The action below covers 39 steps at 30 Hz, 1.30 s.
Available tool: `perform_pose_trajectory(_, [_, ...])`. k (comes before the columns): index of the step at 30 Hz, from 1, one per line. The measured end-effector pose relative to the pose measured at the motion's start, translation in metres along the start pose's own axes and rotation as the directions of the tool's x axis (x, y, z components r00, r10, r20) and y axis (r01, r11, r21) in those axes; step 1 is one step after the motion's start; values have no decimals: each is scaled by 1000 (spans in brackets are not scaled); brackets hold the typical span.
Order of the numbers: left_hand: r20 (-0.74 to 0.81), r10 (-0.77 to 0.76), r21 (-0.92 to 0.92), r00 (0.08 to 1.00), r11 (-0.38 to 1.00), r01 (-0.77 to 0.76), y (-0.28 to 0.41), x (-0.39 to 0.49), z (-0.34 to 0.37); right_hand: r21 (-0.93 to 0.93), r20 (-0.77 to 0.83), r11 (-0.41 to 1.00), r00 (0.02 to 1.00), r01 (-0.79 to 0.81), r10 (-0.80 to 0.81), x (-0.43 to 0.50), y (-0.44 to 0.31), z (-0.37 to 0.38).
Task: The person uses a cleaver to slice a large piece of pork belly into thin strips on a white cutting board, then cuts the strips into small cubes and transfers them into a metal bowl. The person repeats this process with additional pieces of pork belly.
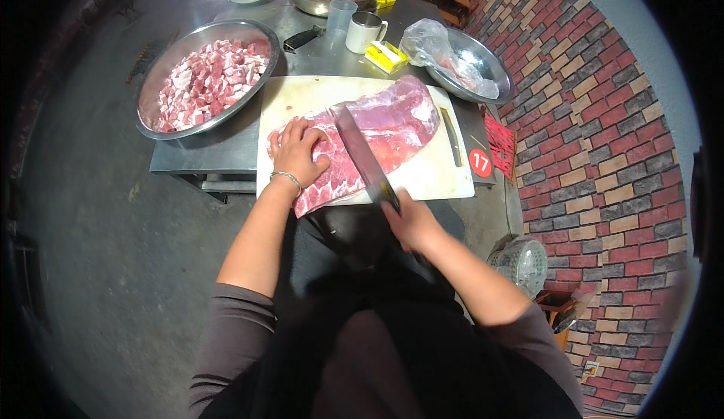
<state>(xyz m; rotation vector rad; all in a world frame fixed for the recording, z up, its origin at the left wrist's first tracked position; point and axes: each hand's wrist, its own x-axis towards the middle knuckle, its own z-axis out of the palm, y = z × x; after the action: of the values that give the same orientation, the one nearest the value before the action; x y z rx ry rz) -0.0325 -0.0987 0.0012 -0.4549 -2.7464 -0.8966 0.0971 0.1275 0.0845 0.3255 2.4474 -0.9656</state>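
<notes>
A large slab of raw meat [390, 116] lies across a white plastic cutting board [441, 178], one corner hanging over the near edge. My left hand [300, 150], with a bracelet at the wrist, rests with spread fingers on the left part of the slab. In my right hand [410, 221] is the black handle of a long-bladed knife [359, 150], slightly blurred. Its blade lies diagonally over the middle of the meat, to the right of my left hand; how deep it sits cannot be told. Cubed raw meat [212, 82] fills much of a steel bowl [150, 119] at the left.
Behind the board are a black-handled tool [304, 38], a clear plastic cup [341, 17], a white mug [362, 34] and a yellow box [386, 57]. A steel bowl [492, 68] with a plastic bag [427, 40] stands right, near the brick-patterned wall [599, 193].
</notes>
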Motion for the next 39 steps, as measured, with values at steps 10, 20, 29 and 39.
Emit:
perform_pose_trajectory(10, [-67,6,-103,998,995,-13,38,29,-4,151,-182,987,980,-55,82,-117,57,-69])
perform_pose_trajectory(20, [128,286,-46,950,958,-282,68,68,45,-120,-369,982,912,145,-180,38,21,-75])
perform_pose_trajectory(29, [210,65,166,976,981,-101,88,69,55,-433,-298,901,939,27,-171,38,5,-92])
perform_pose_trajectory(39, [191,77,109,978,989,-99,91,69,66,-373,-314,916,909,149,-275,115,-17,-82])
